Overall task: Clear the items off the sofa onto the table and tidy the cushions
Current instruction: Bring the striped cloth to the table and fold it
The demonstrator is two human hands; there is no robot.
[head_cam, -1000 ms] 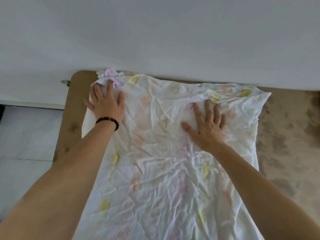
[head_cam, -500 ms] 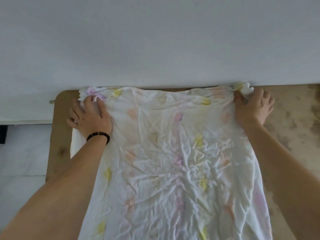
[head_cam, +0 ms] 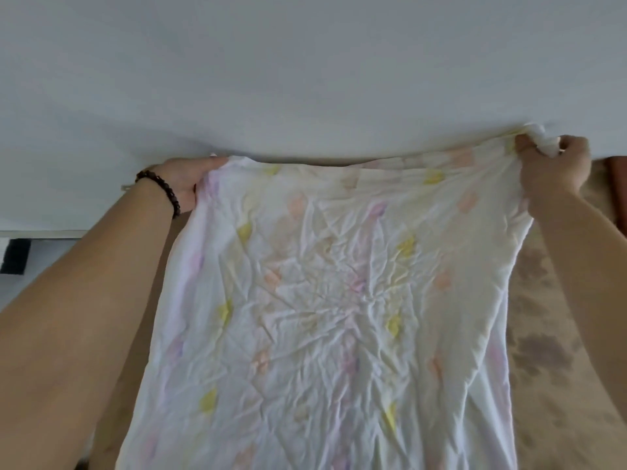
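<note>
The wrinkled cloth (head_cam: 332,300), stretched wide between the left hand (head_cam: 185,183) and right hand (head_cam: 556,167), covers the middle of the brown surface (head_cam: 563,368). Bare brown surface lies open right of the cloth. The white wall (head_cam: 305,79) blocks passage just beyond both hands.

- A sheet (head_cam: 332,317) is being held spread across the centre of the frame, from the middle down to the lower edge.
- Its upper left corner is being gripped by the left hand (head_cam: 188,179), at the middle left of the frame.
- Its upper right corner is being gripped, bunched, by the right hand (head_cam: 553,167), at the upper right.
- A bracelet (head_cam: 163,188) is being worn on the left wrist, just below the left hand.
- A surface (head_cam: 559,351) is being covered by the sheet, showing to its right and, narrowly, to its left.
- A wall (head_cam: 305,72) is filling the upper half of the frame, behind sheet and hands.
- A floor (head_cam: 37,266) is being seen at the left edge, below the wall.
</note>
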